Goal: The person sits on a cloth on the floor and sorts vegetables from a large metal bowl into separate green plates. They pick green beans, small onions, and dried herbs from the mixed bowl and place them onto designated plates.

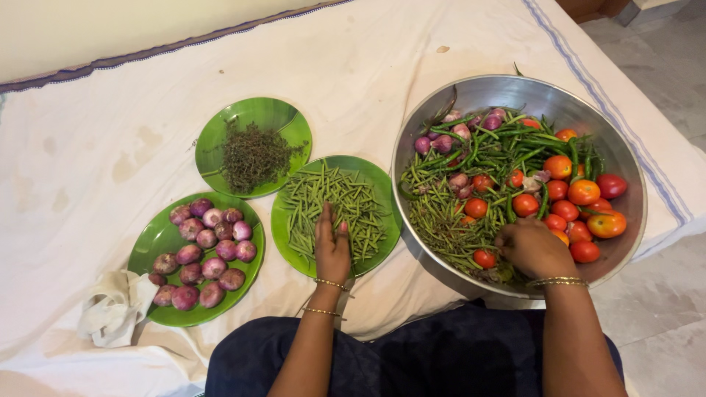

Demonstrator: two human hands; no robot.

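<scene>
a: white cloth point(110, 147) underneath. three plates filled: onions point(202, 250), stems point(254, 156), chillies point(334, 209).

b: left hand point(332, 246) lies flat and open on the chillies. right hand point(531, 248) curls in the bowl point(625, 169); grip hidden. tomatoes point(573, 202) beyond it look unsorted.

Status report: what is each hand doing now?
Left hand flat on thin green beans in green plate. Right hand inside round steel bowl, among red tomatoes.
</scene>
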